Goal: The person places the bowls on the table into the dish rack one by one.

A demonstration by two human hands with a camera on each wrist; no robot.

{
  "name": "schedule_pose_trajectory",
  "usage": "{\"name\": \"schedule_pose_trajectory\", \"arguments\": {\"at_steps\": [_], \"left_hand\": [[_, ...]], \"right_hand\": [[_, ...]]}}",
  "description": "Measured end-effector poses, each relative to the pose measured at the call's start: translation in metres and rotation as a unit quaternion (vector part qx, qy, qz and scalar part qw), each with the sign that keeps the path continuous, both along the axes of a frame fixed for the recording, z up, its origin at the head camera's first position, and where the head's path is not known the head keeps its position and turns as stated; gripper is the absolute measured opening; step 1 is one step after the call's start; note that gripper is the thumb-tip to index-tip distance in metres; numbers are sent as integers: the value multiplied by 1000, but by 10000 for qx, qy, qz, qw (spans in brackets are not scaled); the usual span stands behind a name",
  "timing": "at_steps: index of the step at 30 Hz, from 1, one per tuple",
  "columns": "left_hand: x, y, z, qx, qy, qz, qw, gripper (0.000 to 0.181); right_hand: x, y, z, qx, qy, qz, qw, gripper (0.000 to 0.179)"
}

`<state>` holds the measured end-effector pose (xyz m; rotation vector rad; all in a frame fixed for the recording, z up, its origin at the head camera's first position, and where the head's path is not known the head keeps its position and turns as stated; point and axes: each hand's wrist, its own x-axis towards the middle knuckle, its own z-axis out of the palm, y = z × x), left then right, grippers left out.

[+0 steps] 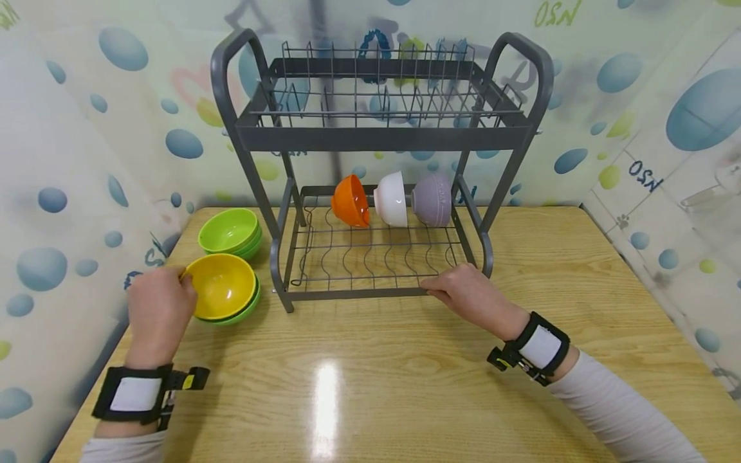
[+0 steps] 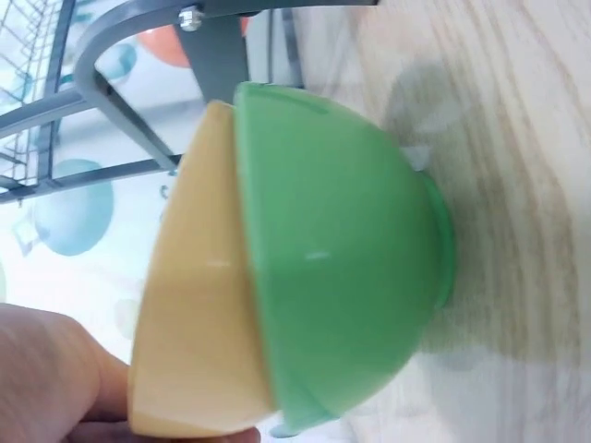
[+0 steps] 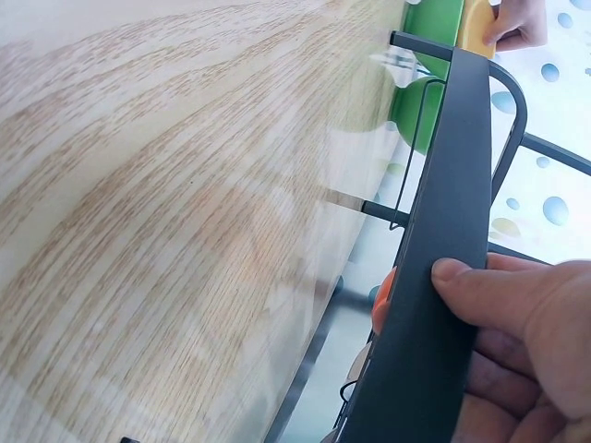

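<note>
My left hand (image 1: pixel 161 302) pinches the left rim of a yellow bowl (image 1: pixel 222 286). In the left wrist view that bowl (image 2: pixel 199 295) sits tilted, partly inside a green bowl (image 2: pixel 342 249). Behind them on the table stand stacked light green bowls (image 1: pixel 228 230). My right hand (image 1: pixel 471 296) grips the lower front bar of a dark grey two-tier dish rack (image 1: pixel 382 138); in the right wrist view the thumb presses the bar's face (image 3: pixel 452 203). On the lower tier an orange bowl (image 1: pixel 349 200), a white bowl (image 1: pixel 391 199) and a purple bowl (image 1: pixel 432 200) stand on edge in a row.
The rack's upper tier (image 1: pixel 376 96) has wire slots and tall curved side handles. The wooden table (image 1: pixel 405 373) reaches to walls covered in a dotted sheet (image 1: pixel 81 161) at the back and sides. Wire loops run along the front of the lower tier.
</note>
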<state>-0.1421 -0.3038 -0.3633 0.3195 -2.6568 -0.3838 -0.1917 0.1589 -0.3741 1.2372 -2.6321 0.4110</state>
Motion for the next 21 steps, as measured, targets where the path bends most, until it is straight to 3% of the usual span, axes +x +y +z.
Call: {"name": "schedule_pose_trajectory", "arguments": {"at_steps": [7,14,21], "left_hand": [[11,2,18,57,466,-313,9984,21],[19,17,35,362,314,-566,9972,28],[28,44,49,477,114,-1187,9917,24]], "right_hand": [[-1,0,-1,5,-11,21,10000,18],[-1,0,0,39,-21,-41,10000,19],[0,-1,0,42,-35,-42,10000,19]]}}
